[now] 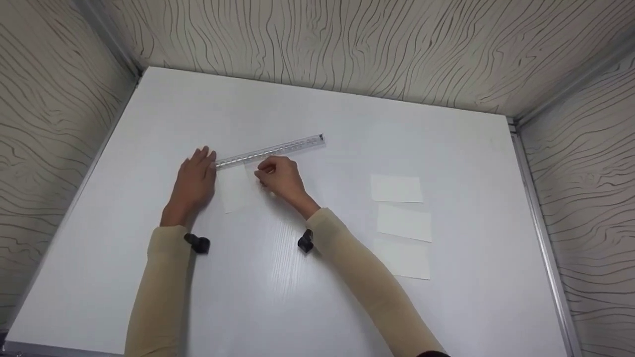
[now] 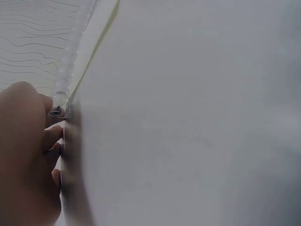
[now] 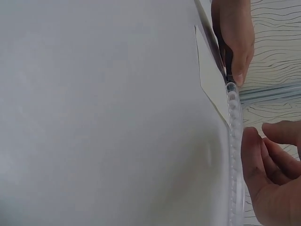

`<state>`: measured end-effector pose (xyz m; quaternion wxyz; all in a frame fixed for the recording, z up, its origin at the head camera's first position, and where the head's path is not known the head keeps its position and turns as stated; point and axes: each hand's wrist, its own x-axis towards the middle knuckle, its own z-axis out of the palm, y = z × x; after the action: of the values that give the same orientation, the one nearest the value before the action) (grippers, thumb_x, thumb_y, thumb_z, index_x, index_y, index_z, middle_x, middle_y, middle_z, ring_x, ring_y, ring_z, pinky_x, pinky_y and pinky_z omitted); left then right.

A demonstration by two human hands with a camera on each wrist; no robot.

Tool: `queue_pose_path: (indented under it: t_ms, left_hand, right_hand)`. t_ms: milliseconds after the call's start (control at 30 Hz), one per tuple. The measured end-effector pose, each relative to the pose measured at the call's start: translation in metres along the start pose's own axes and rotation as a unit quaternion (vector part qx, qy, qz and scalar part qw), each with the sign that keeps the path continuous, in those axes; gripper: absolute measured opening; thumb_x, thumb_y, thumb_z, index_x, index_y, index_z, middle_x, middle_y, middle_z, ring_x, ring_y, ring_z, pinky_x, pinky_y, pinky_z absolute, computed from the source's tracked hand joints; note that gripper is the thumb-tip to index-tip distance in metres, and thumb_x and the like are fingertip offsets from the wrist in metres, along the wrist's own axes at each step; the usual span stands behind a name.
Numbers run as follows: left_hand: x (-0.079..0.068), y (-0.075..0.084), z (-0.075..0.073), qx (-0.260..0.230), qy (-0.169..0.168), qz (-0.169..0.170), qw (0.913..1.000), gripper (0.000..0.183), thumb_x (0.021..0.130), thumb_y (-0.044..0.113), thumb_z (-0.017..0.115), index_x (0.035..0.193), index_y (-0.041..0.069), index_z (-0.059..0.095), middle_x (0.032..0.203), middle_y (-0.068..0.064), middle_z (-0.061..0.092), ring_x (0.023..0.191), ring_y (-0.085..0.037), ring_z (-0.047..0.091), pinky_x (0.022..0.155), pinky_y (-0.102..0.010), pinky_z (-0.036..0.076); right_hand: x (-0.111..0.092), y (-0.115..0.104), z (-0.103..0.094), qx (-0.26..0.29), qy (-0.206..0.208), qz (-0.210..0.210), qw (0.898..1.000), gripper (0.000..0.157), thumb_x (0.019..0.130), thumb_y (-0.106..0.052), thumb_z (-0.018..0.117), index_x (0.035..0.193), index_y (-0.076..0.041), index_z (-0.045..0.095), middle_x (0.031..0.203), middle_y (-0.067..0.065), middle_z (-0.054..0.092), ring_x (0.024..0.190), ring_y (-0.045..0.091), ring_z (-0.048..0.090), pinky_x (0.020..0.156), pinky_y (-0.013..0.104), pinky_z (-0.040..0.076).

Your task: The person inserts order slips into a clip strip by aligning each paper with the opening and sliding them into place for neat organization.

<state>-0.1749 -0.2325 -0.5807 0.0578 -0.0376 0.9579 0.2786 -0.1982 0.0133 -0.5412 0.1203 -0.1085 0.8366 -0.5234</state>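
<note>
My left hand [image 1: 193, 182]: fingers straight, touching clear strip [image 1: 272, 151].
My right hand [image 1: 284, 177]: released, loosely curled.
Paper [image 1: 232, 191]: between my hands.

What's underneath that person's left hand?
The clear strip reaches the thumb side of the left hand, and white tabletop shows around the hand. Whatever lies directly beneath is covered.
</note>
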Motion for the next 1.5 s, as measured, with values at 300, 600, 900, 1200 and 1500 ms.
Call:
queue_pose_path:
  t_ms: [300, 600, 900, 1200, 1500]
  left_hand:
    - [0.001, 0.0, -0.001, -0.002, -0.002, 0.007, 1.0, 0.064, 0.113, 0.047, 0.017, 0.167, 0.015, 0.028, 0.179, -0.005, 0.017, 0.168, -0.029, 0.008, 0.14, -0.049, 0.002]
    - [0.002, 0.001, -0.001, -0.003, -0.006, 0.001, 1.0, 0.064, 0.114, 0.048, 0.017, 0.167, 0.015, 0.028, 0.179, -0.005, 0.017, 0.168, -0.029, 0.008, 0.14, -0.049, 0.001]
    - [0.003, 0.001, 0.0, 0.0, -0.002, 0.003, 1.0, 0.062, 0.114, 0.045, 0.02, 0.167, 0.015, 0.028, 0.178, -0.006, 0.018, 0.168, -0.03, 0.009, 0.14, -0.049, 0.002]
    - [0.003, 0.0, -0.002, 0.0, 0.002, 0.005, 1.0, 0.062, 0.114, 0.045, 0.019, 0.167, 0.013, 0.029, 0.178, -0.007, 0.018, 0.168, -0.03, 0.009, 0.14, -0.049, 0.003]
    - [0.003, -0.004, 0.0, -0.007, -0.007, -0.002, 1.0, 0.062, 0.114, 0.045, 0.019, 0.167, 0.014, 0.029, 0.179, -0.006, 0.017, 0.168, -0.029, 0.007, 0.14, -0.049, 0.001]
  right_hand:
    - [-0.011, 0.002, -0.027, -0.07, -0.032, -0.044, 0.996, 0.019, 0.098, -0.018, 0.075, 0.111, -0.004, 0.077, 0.107, 0.008, 0.08, 0.094, 0.02, 0.076, 0.081, 0.027, 0.065]
    - [-0.027, 0.001, -0.053, -0.04, -0.044, -0.073, 0.996, 0.022, 0.098, -0.017, 0.075, 0.113, -0.002, 0.078, 0.11, 0.009, 0.08, 0.095, 0.022, 0.076, 0.083, 0.029, 0.065]
    - [-0.042, 0.001, -0.079, -0.033, -0.018, -0.094, 0.995, 0.015, 0.097, -0.016, 0.076, 0.108, -0.006, 0.079, 0.104, 0.008, 0.081, 0.092, 0.019, 0.076, 0.084, 0.03, 0.066]
    - [-0.06, 0.015, -0.113, -0.077, -0.007, -0.079, 0.994, 0.02, 0.098, -0.018, 0.075, 0.111, -0.002, 0.077, 0.108, 0.009, 0.08, 0.098, 0.023, 0.077, 0.089, 0.037, 0.067]
    - [-0.073, 0.027, -0.142, -0.096, 0.006, -0.064, 0.993, 0.02, 0.097, -0.017, 0.077, 0.111, -0.003, 0.077, 0.109, 0.008, 0.08, 0.099, 0.022, 0.076, 0.089, 0.04, 0.067]
